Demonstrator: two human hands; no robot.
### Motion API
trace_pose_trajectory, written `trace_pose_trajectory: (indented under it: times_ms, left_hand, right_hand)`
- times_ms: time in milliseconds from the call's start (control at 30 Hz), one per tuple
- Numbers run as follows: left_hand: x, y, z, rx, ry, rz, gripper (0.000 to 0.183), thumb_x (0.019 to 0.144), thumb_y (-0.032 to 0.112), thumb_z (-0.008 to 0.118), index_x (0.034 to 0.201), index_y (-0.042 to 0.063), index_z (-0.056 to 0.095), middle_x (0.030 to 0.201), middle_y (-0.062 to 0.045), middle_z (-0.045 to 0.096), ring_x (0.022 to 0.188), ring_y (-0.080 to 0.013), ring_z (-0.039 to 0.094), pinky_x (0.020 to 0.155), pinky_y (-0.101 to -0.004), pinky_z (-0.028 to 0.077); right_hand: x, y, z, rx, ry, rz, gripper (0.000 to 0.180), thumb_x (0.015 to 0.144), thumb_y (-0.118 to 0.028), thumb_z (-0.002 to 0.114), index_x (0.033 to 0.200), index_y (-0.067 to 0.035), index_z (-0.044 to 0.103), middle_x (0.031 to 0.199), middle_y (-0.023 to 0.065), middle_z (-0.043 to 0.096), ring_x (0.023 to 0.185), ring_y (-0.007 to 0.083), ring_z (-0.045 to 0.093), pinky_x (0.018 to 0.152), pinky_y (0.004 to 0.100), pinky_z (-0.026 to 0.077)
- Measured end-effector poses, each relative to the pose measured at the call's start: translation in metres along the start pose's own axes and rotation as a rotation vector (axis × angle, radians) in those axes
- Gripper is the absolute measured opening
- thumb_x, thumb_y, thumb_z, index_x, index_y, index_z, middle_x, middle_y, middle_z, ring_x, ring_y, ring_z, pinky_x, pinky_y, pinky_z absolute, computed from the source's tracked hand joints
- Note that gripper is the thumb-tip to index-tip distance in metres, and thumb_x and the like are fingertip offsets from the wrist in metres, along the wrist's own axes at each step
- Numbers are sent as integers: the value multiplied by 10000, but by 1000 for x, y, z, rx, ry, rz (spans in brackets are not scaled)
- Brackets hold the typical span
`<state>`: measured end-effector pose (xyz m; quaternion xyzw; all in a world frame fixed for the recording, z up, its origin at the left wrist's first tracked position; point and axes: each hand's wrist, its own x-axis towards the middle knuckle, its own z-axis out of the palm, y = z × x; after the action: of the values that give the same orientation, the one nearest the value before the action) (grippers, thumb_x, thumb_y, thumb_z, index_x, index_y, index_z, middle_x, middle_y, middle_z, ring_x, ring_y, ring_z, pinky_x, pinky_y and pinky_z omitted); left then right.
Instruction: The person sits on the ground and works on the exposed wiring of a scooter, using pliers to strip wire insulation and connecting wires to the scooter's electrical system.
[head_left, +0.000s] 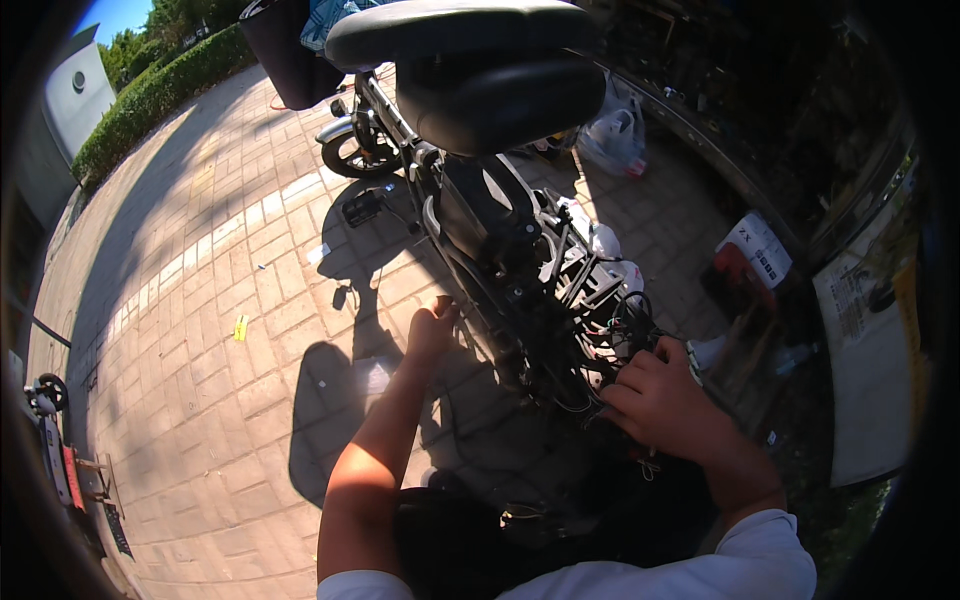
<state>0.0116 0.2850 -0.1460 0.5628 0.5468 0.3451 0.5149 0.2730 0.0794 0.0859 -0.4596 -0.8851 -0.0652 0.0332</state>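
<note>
In front of me stands an electric bike or scooter with its seat (465, 30) raised at the far end and its frame (480, 262) running towards me. Exposed wires (611, 330) of several colours spill along the frame's right side. My right hand (652, 394) is curled over this wire bundle, its fingertips partly hidden among the strands. My left hand (433, 326) is against the left side of the frame, fingers bent; what it grips, if anything, is hidden. White plastic wrapping (604, 244) is tucked beside the wires.
A red and white box (754, 255) and a large printed carton sheet (866, 360) are to the right. A clear plastic bag (615, 135) lies beyond the frame. On the brick paving (202, 405) lies a yellow label (241, 328). A pedal (362, 208) juts out left.
</note>
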Motion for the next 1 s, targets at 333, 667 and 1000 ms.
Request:
trace_pose_trajectory:
  times_ms: [333, 667, 1000]
  left_hand:
    - [8, -20, -2, 156, -34, 368, 319, 997, 315, 541, 1008, 19, 660, 839, -49, 657, 793, -124, 594, 726, -283, 466]
    - [84, -71, -49, 297, 504, 271, 331, 955, 333, 605, 976, 15, 695, 794, -187, 684, 739, -304, 659, 696, -386, 493]
    - [91, -169, -77, 498, 504, -265, 408, 873, 380, 616, 997, 3, 711, 873, -217, 708, 832, -363, 695, 735, -428, 518]
  right_hand:
    - [-4, -1, -7, 184, -45, -3, 254, 689, -194, 784, 894, -107, 662, 764, -2, 557, 749, 179, 564, 773, 390, 392]
    - [-11, 3, -12, 78, -73, 76, 223, 703, -165, 743, 905, -110, 668, 795, 13, 558, 781, 192, 572, 699, 334, 389]
    - [-23, 29, -42, 569, 29, 57, 188, 757, -165, 801, 903, -110, 696, 931, 40, 654, 918, 235, 642, 810, 399, 458]
